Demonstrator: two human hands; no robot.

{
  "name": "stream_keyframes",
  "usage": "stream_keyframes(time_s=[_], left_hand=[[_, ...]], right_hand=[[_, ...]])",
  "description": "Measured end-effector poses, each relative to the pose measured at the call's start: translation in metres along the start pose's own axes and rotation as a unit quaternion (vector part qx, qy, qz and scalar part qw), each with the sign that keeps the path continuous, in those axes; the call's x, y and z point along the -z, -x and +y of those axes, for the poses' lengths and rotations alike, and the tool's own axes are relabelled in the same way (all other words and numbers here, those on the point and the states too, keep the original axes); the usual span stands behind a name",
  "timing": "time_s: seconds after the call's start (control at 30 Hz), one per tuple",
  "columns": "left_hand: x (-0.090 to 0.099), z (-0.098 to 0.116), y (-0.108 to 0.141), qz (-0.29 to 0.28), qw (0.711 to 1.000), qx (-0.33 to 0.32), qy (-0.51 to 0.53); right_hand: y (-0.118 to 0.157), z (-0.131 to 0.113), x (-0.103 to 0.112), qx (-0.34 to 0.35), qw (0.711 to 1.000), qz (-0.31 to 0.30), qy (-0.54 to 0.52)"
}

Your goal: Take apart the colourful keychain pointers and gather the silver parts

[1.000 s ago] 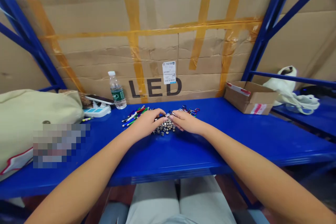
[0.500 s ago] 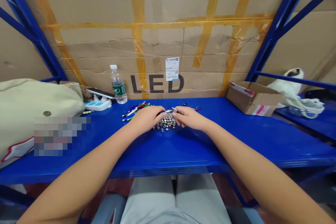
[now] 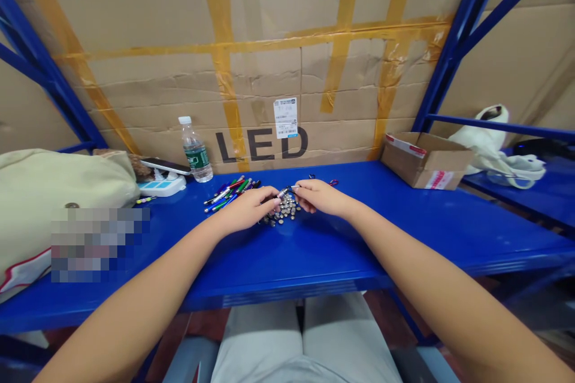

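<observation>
My left hand (image 3: 249,208) pinches a small silver metal tube (image 3: 283,193) between thumb and fingers, above the table. Facing it, my right hand (image 3: 322,196) is closed on a thin silver-and-black piece (image 3: 294,187), mostly covered by the fingers. The two pieces come close together; whether they join cannot be made out. Below and between both hands lies a heap of small round silver discs (image 3: 287,209), like button cells. Slim coloured metal pens (image 3: 227,193) are piled just beyond my left hand. Small clips, one pinkish red (image 3: 333,182), lie behind my right hand.
On the blue table (image 3: 287,263), a water bottle (image 3: 196,152) and a white power strip (image 3: 164,185) with a phone stand back left. A beige bag (image 3: 67,182) lies at the left. An open cardboard box (image 3: 422,161) stands right. Taped cardboard (image 3: 269,84) walls the back.
The view has shifted slightly. My hands stay over the discs, and the silver tube in my left hand is now tilted more, its end up towards the piece in my right.
</observation>
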State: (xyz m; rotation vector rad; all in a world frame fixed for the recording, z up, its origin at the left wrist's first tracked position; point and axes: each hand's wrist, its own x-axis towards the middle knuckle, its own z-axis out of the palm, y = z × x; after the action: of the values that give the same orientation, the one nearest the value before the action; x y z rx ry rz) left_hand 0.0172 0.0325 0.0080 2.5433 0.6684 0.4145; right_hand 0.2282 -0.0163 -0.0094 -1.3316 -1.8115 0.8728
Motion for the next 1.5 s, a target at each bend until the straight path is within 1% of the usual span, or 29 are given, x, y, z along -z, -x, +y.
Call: stream_keyframes(time_s=[0.07,0.13,0.2,0.23,0.3,0.4,0.5,0.57,0.67,0.77,0.9,1.0,1.07,1.13,1.2,1.27,1.4,1.5], left_hand=[[0.001,0.001,0.0,0.012,1.0,-0.001,-0.015],[0.003,0.003,0.001,0.039,0.997,-0.019,-0.065],[0.004,0.004,0.001,0.058,0.99,-0.048,-0.121],[0.004,0.004,0.002,0.058,0.987,-0.06,-0.141],[0.003,0.005,0.002,0.043,0.983,-0.078,-0.162],[-0.002,0.008,0.002,0.012,0.981,-0.095,-0.168],[-0.006,0.011,0.002,0.0,0.982,-0.101,-0.159],[-0.007,0.012,0.002,0.007,0.984,-0.096,-0.152],[-0.005,0.011,0.002,0.03,0.985,-0.077,-0.149],[-0.004,0.01,0.002,0.05,0.986,-0.067,-0.147],[-0.005,0.009,0.001,0.067,0.983,-0.077,-0.152],[-0.005,0.01,0.001,0.085,0.98,-0.071,-0.167],[-0.005,0.01,0.001,0.102,0.976,-0.057,-0.184],[-0.005,0.009,0.0,0.115,0.972,-0.05,-0.199],[-0.004,0.007,0.0,0.118,0.97,-0.052,-0.205],[-0.004,0.006,-0.001,0.116,0.971,-0.056,-0.201],[-0.004,0.004,-0.001,0.128,0.972,-0.046,-0.194],[-0.005,0.004,-0.002,0.137,0.973,-0.047,-0.181]], right_hand=[[0.003,-0.003,0.004,0.017,0.997,0.011,0.077],[0.006,-0.007,0.009,0.027,0.989,0.011,0.144],[0.008,-0.01,0.012,0.024,0.984,-0.009,0.176],[0.008,-0.01,0.012,0.021,0.984,-0.02,0.178],[0.008,-0.007,0.012,0.015,0.985,-0.029,0.167],[0.006,-0.001,0.008,0.007,0.992,-0.012,0.129],[0.004,0.003,0.004,0.016,0.994,-0.004,0.108],[0.003,0.002,0.001,0.03,0.994,-0.014,0.107],[0.003,-0.003,-0.003,0.017,0.996,-0.02,0.089],[0.002,-0.005,-0.006,-0.01,0.998,0.0,0.059],[-0.001,-0.003,-0.007,-0.02,1.0,0.016,-0.002],[-0.001,-0.002,-0.006,-0.036,0.998,0.023,-0.044],[0.0,-0.003,-0.006,-0.056,0.996,0.015,-0.071],[0.0,-0.004,-0.006,-0.072,0.993,-0.01,-0.092],[0.0,-0.004,-0.007,-0.085,0.99,-0.034,-0.103],[0.0,-0.003,-0.009,-0.09,0.989,-0.045,-0.112],[0.001,-0.005,-0.011,-0.074,0.987,-0.053,-0.129],[0.002,-0.008,-0.014,-0.056,0.99,-0.063,-0.111]])
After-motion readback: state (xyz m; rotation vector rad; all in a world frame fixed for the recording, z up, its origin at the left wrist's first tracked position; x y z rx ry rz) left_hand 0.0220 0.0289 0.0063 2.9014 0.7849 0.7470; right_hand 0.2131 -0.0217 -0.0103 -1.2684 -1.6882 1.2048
